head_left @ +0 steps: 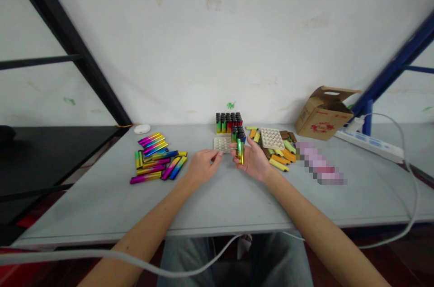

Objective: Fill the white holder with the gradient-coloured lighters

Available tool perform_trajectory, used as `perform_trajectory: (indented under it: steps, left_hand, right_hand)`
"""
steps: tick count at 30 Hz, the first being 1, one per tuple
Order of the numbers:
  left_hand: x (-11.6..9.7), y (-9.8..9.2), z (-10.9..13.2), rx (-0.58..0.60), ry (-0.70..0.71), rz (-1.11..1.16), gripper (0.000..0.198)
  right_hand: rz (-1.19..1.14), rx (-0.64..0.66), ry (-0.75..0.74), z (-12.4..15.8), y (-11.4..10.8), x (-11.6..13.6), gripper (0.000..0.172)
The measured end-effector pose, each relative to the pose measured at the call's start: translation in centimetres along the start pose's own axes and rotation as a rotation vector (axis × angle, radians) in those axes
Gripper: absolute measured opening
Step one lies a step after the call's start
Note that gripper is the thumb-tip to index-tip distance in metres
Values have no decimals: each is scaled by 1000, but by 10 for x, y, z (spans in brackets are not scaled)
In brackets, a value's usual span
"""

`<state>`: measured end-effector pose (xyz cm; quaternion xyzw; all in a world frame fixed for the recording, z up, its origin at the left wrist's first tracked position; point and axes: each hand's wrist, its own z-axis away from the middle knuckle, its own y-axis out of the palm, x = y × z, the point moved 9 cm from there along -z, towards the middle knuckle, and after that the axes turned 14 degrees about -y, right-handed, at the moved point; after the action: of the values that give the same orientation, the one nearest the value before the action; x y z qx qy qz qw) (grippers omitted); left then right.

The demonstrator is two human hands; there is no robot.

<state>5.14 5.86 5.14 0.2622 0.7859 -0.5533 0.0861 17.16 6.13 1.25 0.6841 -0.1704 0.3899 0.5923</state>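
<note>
My right hand (255, 160) is turned palm up with its fingers curled around shiny green-and-gold lighters (240, 151), held upright; it looks like two. Close by on the left, my left hand (204, 163) is closed, thumb and fingertips together; whatever may be between them is too small to make out. Behind the hands lies a white tray with small pockets (222, 144), and several black-topped lighters (238, 133) stand at its right end. Further back, rows of upright green, gold and red lighters (228, 123) stand near the wall.
On the left lie loose purple, gold and blue lighters (158, 165). Yellow, orange and brown sleeve-like pieces (280, 160) lie on the right under a second pocketed tray (272, 138). Beyond are a cardboard box (323, 117), a power strip (373, 143) and a white case (142, 129).
</note>
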Motion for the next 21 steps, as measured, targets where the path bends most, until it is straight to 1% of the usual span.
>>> perform_trajectory:
  steps: [5,12,14,18,21]
  left_hand:
    - [8,-3,-2,-44,-86,-45,47]
    - [8,-1,-2,-17,-109,-57,49]
    - [8,1,-2,-2,-119,-63,50]
    - [7,1,-2,-1,-117,-58,50]
    - [7,2,-2,-1,-117,-56,47]
  right_hand:
    - [-11,4,42,2,1,-2,52]
    - [-31,84,83,6,9,-5,55]
    - [15,86,40,6,9,-3,53]
    - [166,66,-115,4,7,7,50]
    - [222,66,-138,5,5,6,40]
